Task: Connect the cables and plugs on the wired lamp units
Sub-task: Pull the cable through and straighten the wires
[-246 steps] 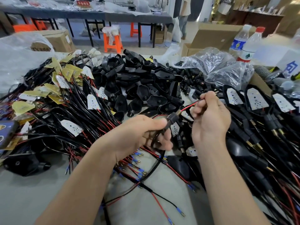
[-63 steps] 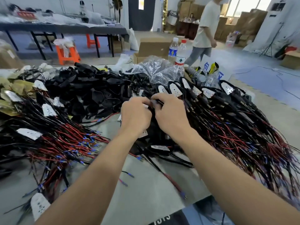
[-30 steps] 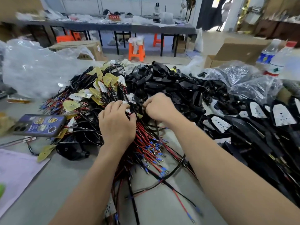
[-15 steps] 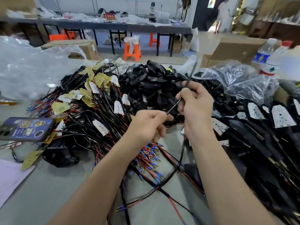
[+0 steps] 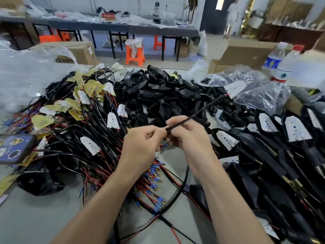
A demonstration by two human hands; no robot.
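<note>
Wired lamp units (image 5: 84,120) lie heaped on the left of the grey table (image 5: 44,217), their red and black leads tangled and their white and yellow tagged boards showing through. A second lot (image 5: 281,138) is laid in rows along the right side. Between and behind the two lots sits a heap of loose black housings (image 5: 158,95), with clear plastic bags (image 5: 260,95) of small black parts to its right. A phone (image 5: 14,148) lies at the left edge, apart from the work. Both hands are raised over the near middle of the table. The left hand (image 5: 140,147) pinches the near end of one black sleeved cable (image 5: 198,111) between thumb and forefinger. The right hand (image 5: 190,138) has its fingers curled round the same cable just beyond that pinch. The cable runs up and to the right, clear of the heaps, to a red-tipped free end. A short blue-tipped wire (image 5: 165,146) shows below, between the two hands; what it belongs to cannot be told. Blue crimp terminals (image 5: 154,182) lie bunched on the table under the wrists. Judgement: one lead has been singled out and is being readied; no plug is seen in either hand, so the join is not yet made. The next move calls for a matching plug and straight alignment, with the lead kept clear of the tangle.
</note>
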